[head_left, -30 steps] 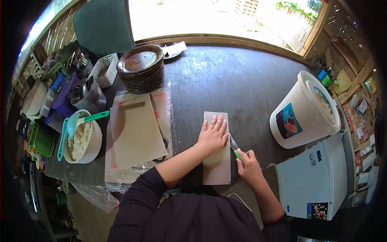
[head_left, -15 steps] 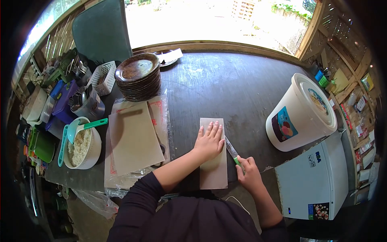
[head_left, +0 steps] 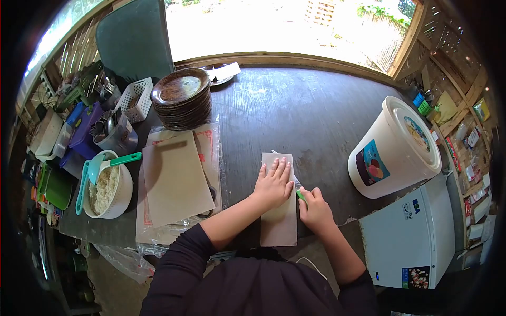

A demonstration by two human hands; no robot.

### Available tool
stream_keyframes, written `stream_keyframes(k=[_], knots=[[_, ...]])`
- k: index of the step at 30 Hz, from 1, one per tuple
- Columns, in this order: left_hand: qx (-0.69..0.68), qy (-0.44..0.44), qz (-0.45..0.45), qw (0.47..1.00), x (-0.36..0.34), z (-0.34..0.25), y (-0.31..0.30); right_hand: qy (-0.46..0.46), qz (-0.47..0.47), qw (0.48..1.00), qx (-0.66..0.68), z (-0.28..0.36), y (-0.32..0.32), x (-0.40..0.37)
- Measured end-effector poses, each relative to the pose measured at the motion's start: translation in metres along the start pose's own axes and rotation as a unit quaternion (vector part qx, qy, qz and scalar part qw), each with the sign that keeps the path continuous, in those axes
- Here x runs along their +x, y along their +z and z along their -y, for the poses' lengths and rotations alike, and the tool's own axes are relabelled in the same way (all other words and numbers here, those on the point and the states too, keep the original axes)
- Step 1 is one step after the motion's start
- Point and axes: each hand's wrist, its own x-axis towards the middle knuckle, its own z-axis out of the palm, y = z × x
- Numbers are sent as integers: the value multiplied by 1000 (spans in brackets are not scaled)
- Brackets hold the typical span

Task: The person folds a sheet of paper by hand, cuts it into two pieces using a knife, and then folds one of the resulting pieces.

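Note:
Flat on the dark table lies a folded brown paper (head_left: 279, 226). My left hand (head_left: 273, 184) presses on its upper part with fingers spread. My right hand (head_left: 315, 208) is wrapped round the green handle of a knife (head_left: 298, 185), just right of the paper. Most of the blade is hidden at the paper's right edge, and a small light tip shows at the paper's top edge. Left of the paper, a stack of brown sheets (head_left: 176, 179) rests on clear plastic, with part of a pair of scissors showing at its right edge.
Brown plates (head_left: 182, 100) are stacked behind the sheets. A white tub of rice (head_left: 115, 195) with turquoise utensils stands left. A large lidded white bucket (head_left: 392, 150) stands right, above a white freezer (head_left: 403, 237). Baskets and cutlery containers line the far left.
My right hand has moved up and slightly left with the knife, whose blade is now mostly out of sight at the paper. My left hand has stayed in place.

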Motion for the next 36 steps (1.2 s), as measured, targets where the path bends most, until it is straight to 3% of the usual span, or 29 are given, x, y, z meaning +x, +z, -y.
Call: stream_keyframes(k=[16,36], knots=[[2,-4,18,1000,1,0,2,25,-4,999,20,-12,-17,-31],[3,2,9,1000,2,0,2,-5,-29,1000,-5,-15,10,35]])
